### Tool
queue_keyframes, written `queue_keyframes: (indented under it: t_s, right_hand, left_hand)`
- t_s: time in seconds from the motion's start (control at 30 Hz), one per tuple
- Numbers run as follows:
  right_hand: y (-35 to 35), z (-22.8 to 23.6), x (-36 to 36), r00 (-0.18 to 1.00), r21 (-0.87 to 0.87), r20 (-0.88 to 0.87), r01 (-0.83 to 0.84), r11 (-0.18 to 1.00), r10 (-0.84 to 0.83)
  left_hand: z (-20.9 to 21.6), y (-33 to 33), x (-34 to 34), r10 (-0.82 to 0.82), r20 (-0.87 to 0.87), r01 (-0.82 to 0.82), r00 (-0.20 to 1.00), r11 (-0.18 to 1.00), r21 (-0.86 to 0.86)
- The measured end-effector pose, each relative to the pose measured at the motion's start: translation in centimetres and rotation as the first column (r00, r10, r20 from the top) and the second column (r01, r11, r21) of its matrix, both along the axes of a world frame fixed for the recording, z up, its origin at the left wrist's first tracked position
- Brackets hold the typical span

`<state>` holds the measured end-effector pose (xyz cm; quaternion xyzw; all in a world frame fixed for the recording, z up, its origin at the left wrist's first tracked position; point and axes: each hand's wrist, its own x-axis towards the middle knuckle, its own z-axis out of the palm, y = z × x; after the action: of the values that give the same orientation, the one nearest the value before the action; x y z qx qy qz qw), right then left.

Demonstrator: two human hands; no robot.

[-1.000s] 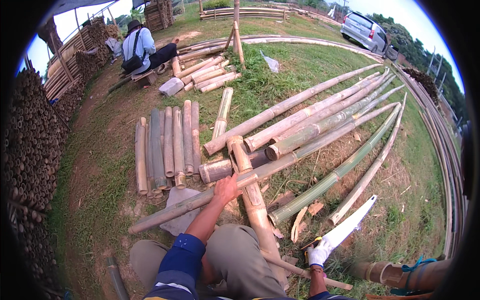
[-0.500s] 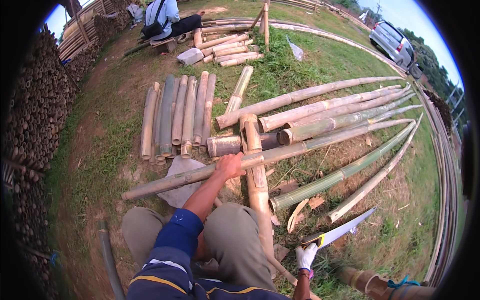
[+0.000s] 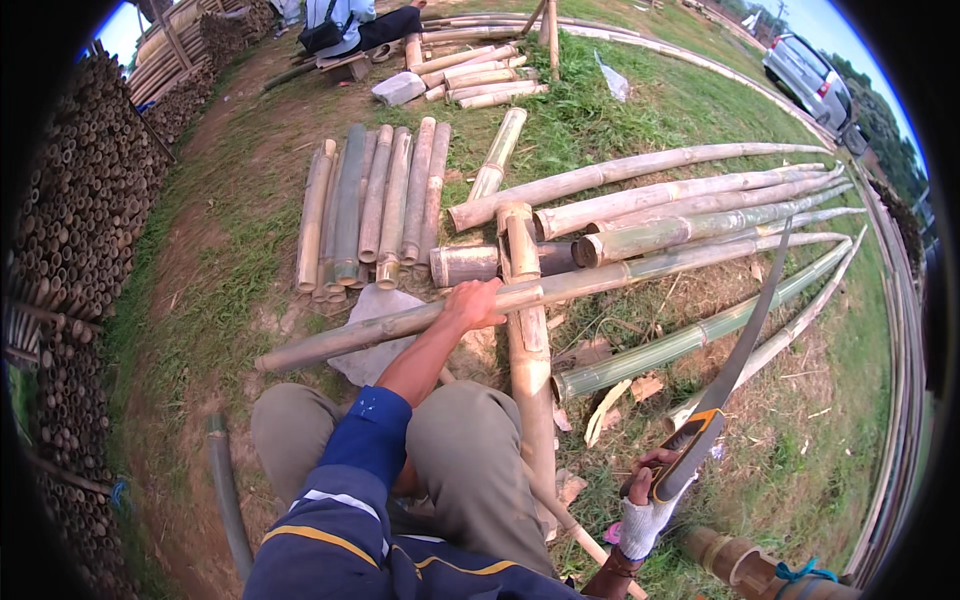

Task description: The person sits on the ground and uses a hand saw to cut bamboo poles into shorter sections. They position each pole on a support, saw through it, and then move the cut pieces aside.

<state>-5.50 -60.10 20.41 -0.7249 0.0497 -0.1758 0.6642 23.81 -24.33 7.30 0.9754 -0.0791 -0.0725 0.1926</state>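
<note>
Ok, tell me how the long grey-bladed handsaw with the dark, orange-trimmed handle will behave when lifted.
The handsaw may flex if pushed sideways, its blade looking long and thin. It probably feels heaviest near the thicker handle. It seems unlikely to slip, with the right hand closed around the handle.

Smooth, matt bamboo pole, dull metal saw blade with plastic-looking handle.

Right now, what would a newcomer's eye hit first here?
The handsaw, blade pointing up in the right hand at lower right. Next, the bamboo pole under the left hand, mid-picture. Then the tall bamboo stack along the left edge, cut ends showing.
</note>
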Motion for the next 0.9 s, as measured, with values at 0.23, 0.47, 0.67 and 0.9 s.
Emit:
queue_keyframes:
  t_s: [0.23, 0.47, 0.67, 0.9]
  right_hand:
    - [3.3, -1.1, 2.7, 0.919, 0.075, -0.131, -0.364, 0.928, 0.372]
    - [6.8, -7.7, 8.2, 0.726, 0.458, -0.253, -0.493, 0.74, 0.64]
    - [7.5, -10.5, 9.2, 0.788, -0.011, -0.24, -0.586, 0.81, 0.567]
    - [7.0, -11.5, 9.5, 0.82, 0.691, -0.177, -0.29, 0.662, 0.544]
  left_hand:
    - [0.0, 1.1, 0.2, -0.013, -0.071, 0.015, 0.997, 1.0, 0.02]
    - [-0.2, 1.7, 0.7, -0.043, -0.094, 0.048, 0.995, 0.997, 0.056]
    - [0.7, 0.9, 0.8, 0.012, -0.177, -0.001, 0.984, 0.998, 0.06]
    - [0.9, 1.0, 0.9, 0.02, -0.175, -0.009, 0.984, 0.998, 0.062]
